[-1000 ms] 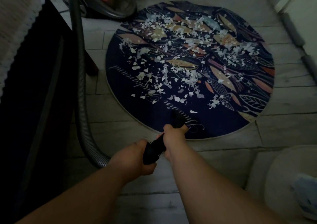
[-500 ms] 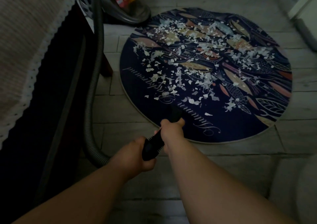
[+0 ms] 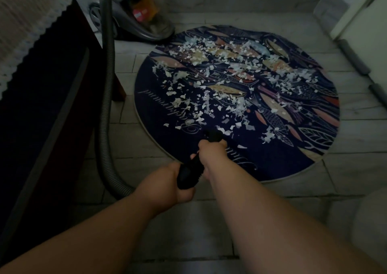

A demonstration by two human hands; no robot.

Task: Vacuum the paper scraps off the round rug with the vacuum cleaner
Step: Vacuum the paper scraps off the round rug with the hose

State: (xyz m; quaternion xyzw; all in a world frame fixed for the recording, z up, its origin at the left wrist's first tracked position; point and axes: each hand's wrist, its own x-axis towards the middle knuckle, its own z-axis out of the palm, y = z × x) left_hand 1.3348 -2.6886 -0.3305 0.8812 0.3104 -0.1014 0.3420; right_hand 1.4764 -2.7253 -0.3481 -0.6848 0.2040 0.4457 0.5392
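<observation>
Gripping the black nozzle (image 3: 188, 175) with left hand (image 3: 167, 186) behind right hand (image 3: 211, 151), you have its tip at the near paper scraps (image 3: 219, 78) on the round rug (image 3: 272, 160), where a fast push could scatter them onto the floor (image 3: 129, 139).

The pale tiled floor (image 3: 134, 139) carries a dark-blue round rug (image 3: 278, 156). A vacuum cleaner (image 3: 134, 20) stands just beside the rug's far left edge, its ribbed hose (image 3: 104, 127) looping low at left. Two grey tubes (image 3: 354, 60) lie at right.
</observation>
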